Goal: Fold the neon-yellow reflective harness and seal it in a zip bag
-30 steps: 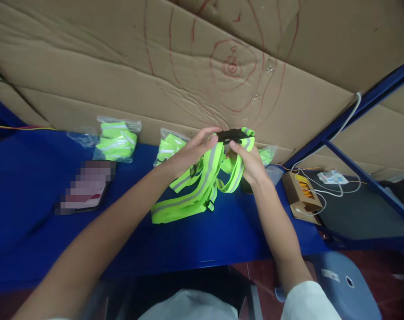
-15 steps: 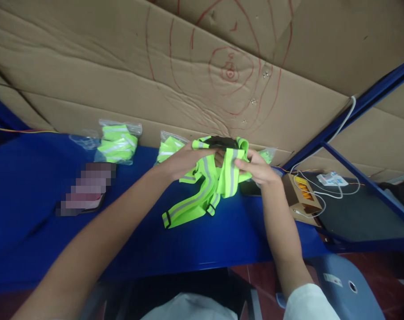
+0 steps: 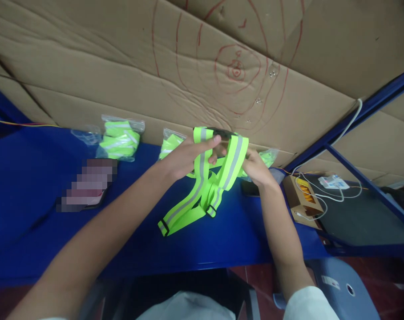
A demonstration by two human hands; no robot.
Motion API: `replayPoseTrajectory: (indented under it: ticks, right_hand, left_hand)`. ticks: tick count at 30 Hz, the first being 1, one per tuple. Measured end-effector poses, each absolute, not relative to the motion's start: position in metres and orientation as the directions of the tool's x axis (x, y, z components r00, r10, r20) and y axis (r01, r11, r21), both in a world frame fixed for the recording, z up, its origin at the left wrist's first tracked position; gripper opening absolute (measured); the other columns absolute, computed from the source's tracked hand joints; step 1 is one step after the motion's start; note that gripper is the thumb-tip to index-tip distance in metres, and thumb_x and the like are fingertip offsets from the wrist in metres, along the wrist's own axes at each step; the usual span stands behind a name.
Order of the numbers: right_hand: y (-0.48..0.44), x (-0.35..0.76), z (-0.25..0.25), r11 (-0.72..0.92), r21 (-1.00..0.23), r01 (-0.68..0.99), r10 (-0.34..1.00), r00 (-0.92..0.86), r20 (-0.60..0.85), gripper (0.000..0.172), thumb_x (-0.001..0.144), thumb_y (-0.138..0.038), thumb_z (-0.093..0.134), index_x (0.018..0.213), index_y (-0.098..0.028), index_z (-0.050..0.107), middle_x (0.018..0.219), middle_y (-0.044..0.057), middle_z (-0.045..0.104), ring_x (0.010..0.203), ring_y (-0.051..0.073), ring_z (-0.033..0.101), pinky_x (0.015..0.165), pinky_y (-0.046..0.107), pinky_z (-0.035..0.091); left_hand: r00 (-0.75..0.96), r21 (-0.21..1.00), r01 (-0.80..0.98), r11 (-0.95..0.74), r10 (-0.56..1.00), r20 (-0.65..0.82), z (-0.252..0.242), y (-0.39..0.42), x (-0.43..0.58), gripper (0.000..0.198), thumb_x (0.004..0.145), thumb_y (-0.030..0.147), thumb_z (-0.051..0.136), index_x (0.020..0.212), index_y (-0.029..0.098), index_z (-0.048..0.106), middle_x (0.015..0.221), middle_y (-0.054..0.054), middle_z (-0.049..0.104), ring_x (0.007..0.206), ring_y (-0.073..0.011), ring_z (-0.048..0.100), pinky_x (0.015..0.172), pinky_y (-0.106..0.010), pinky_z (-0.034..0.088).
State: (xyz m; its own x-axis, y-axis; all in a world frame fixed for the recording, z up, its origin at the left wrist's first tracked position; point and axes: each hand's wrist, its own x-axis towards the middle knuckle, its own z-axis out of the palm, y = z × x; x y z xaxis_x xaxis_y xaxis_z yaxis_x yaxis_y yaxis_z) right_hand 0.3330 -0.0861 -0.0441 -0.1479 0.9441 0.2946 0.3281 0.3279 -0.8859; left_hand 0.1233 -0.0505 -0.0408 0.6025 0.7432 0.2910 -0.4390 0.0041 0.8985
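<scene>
A neon-yellow reflective strap vest (image 3: 197, 193) with grey stripes and black buckles hangs between my hands, its lower loops resting on the blue table. Its dark upper piece (image 3: 224, 132) is at the top, near the cardboard. My left hand (image 3: 185, 158) is closed round the left strap, thumb across the front and fingers curled behind. On the other side my right hand (image 3: 254, 168) grips the right strap from behind, its fingertips hidden by the band. Clear bags hold folded yellow straps: one bag (image 3: 119, 140) at left, another bag (image 3: 171, 143) partly behind my left hand.
A third bag (image 3: 268, 156) lies beyond my right hand. A phone-like device (image 3: 91, 184), blurred out, lies left on the blue table (image 3: 195, 249). At right are a cardboard box (image 3: 304, 198), white cables and a blue frame bar (image 3: 355, 171). Cardboard backs the table.
The two upper straps are now spread side by side and lifted slightly, where before they were bunched. My right thumb has gone from the strap's front to behind it. The camera view has shifted slightly.
</scene>
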Motion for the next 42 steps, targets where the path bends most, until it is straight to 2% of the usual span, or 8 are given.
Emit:
replayPoseTrajectory:
  ticks: [2, 8, 15, 21, 26, 32, 38, 42]
  right_hand:
    - [-0.088, 0.333, -0.041, 0.318, -0.893, 0.319, 0.945, -0.184, 0.271, 0.045, 0.083, -0.054, 0.075, 0.119, -0.026, 0.075, 0.122, 0.003, 0.075, 0.119, 0.029, 0.065, 0.106, 0.048, 0.051]
    - [-0.094, 0.335, -0.032, 0.275, -0.962, 0.001, 0.939, -0.216, 0.268, 0.049, 0.091, -0.066, 0.061, 0.126, -0.032, 0.071, 0.132, 0.002, 0.071, 0.126, 0.025, 0.064, 0.111, 0.044, 0.048]
    - [-0.095, 0.321, -0.038, 0.281, -0.955, 0.092, 0.951, -0.161, 0.265, 0.045, 0.083, -0.056, 0.077, 0.117, -0.028, 0.074, 0.119, 0.002, 0.076, 0.114, 0.025, 0.069, 0.104, 0.041, 0.053]
    - [-0.089, 0.316, -0.041, 0.253, -0.968, 0.0, 0.967, -0.026, 0.253, 0.042, 0.075, -0.06, 0.081, 0.097, -0.025, 0.074, 0.099, 0.002, 0.079, 0.105, 0.026, 0.072, 0.093, 0.04, 0.058]
    - [-0.085, 0.311, -0.049, 0.197, -0.98, -0.042, 0.98, 0.043, 0.195, 0.04, 0.072, -0.059, 0.082, 0.087, -0.025, 0.07, 0.09, 0.002, 0.078, 0.101, 0.025, 0.073, 0.088, 0.039, 0.059]
    - [-0.082, 0.304, -0.061, 0.292, -0.956, 0.013, 0.95, 0.107, 0.292, 0.029, 0.079, -0.052, 0.079, 0.088, -0.025, 0.077, 0.099, 0.001, 0.078, 0.104, 0.023, 0.071, 0.095, 0.037, 0.053]
    - [-0.09, 0.321, -0.046, 0.271, -0.947, 0.17, 0.959, -0.127, 0.252, 0.044, 0.078, -0.061, 0.079, 0.107, -0.028, 0.077, 0.112, 0.001, 0.077, 0.115, 0.025, 0.066, 0.104, 0.04, 0.05]
    - [-0.094, 0.334, -0.034, 0.23, -0.963, 0.14, 0.954, -0.226, 0.195, 0.057, 0.081, -0.073, 0.069, 0.115, -0.029, 0.074, 0.116, 0.004, 0.075, 0.113, 0.025, 0.066, 0.092, 0.037, 0.055]
  left_hand:
    - [0.549, 0.893, -0.449, -0.007, 0.787, 0.282, -0.04, -0.051, 0.124, 0.04, 0.081, 0.053, 0.079, 0.093, 0.015, 0.071, 0.088, -0.005, 0.071, 0.058, -0.0086, 0.055, 0.051, -0.022, 0.044]
    - [0.506, 0.885, -0.465, 0.022, 0.827, 0.246, -0.038, -0.051, 0.124, 0.041, 0.083, 0.052, 0.078, 0.101, 0.016, 0.073, 0.092, -0.005, 0.072, 0.063, -0.0096, 0.059, 0.055, -0.021, 0.047]
    - [0.431, 0.935, -0.351, -0.05, 0.878, 0.208, -0.046, -0.051, 0.129, 0.046, 0.078, 0.056, 0.081, 0.098, 0.015, 0.076, 0.096, -0.009, 0.075, 0.085, -0.0185, 0.069, 0.074, -0.028, 0.055]
    - [0.523, 0.94, -0.332, -0.08, 0.813, 0.254, -0.057, -0.049, 0.14, 0.048, 0.083, 0.052, 0.078, 0.118, 0.018, 0.073, 0.114, -0.011, 0.075, 0.106, -0.0261, 0.07, 0.094, -0.04, 0.055]
    - [0.487, 0.954, -0.276, -0.117, 0.839, 0.244, -0.062, -0.051, 0.143, 0.044, 0.084, 0.048, 0.077, 0.118, 0.021, 0.072, 0.116, -0.009, 0.075, 0.11, -0.0277, 0.07, 0.096, -0.042, 0.055]
    - [0.401, 0.919, -0.308, -0.245, 0.843, 0.359, -0.063, -0.048, 0.139, 0.045, 0.08, 0.032, 0.081, 0.122, 0.021, 0.07, 0.126, -0.007, 0.073, 0.124, -0.0248, 0.065, 0.112, -0.042, 0.045]
    - [0.462, 0.922, -0.336, -0.191, 0.82, 0.339, -0.064, -0.041, 0.133, 0.05, 0.072, 0.025, 0.085, 0.119, 0.021, 0.072, 0.13, -0.008, 0.072, 0.124, -0.0262, 0.065, 0.112, -0.044, 0.046]
    - [0.539, 0.93, -0.341, -0.138, 0.782, 0.314, -0.065, -0.041, 0.132, 0.05, 0.069, 0.025, 0.087, 0.118, 0.021, 0.073, 0.129, -0.007, 0.072, 0.124, -0.0269, 0.065, 0.112, -0.044, 0.046]
